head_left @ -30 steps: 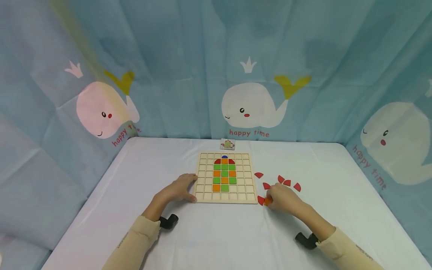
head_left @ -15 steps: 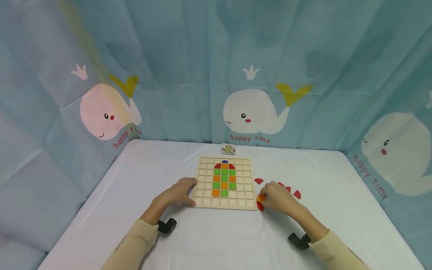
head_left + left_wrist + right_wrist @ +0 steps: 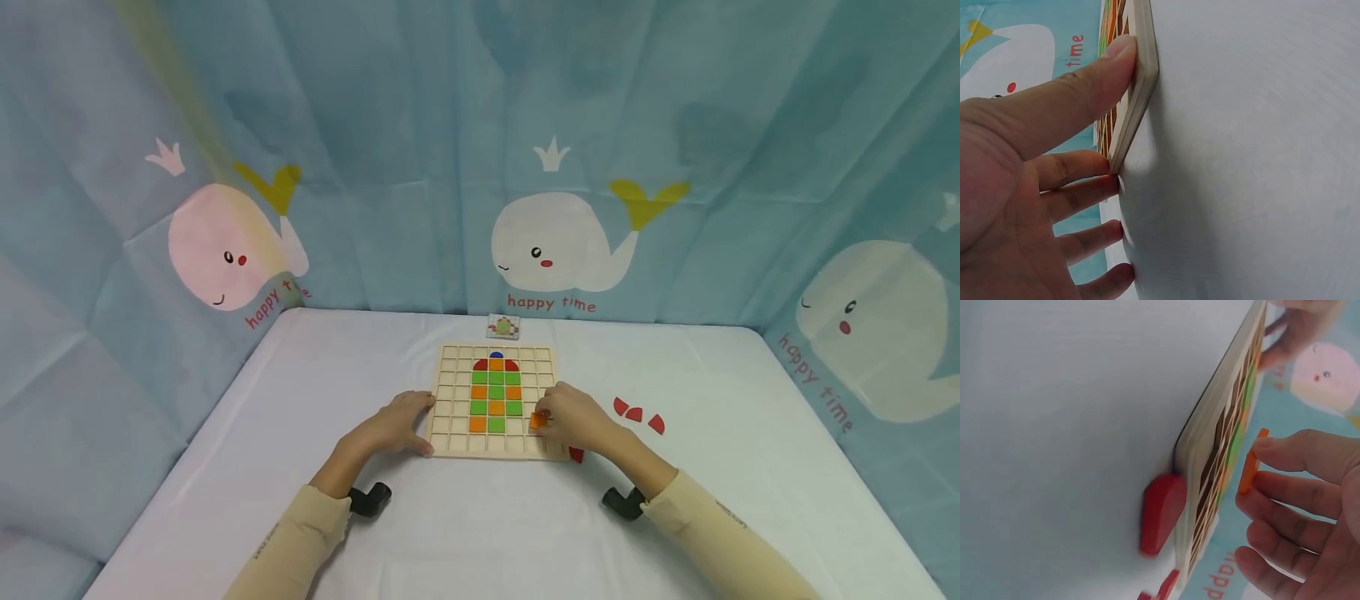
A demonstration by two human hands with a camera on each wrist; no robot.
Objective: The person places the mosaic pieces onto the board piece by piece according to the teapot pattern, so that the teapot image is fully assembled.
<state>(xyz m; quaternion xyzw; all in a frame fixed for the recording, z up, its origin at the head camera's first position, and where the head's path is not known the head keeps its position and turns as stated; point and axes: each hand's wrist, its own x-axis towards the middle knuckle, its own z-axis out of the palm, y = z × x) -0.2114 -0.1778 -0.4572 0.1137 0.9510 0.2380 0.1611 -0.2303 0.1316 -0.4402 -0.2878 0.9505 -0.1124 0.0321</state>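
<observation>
Orange tile (image 3: 1249,470) pinched by right fingers (image 3: 1300,492) over board (image 3: 460,408)

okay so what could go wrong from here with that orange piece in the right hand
The orange piece is pinched between the thumb and fingers of the right hand, above the board, so it might slip and land crooked across the dividers.

A red piece lies right by the board's edge; the hand or sleeve could nudge it.

The left hand touches the board's left edge, so a push might shift the board.
</observation>
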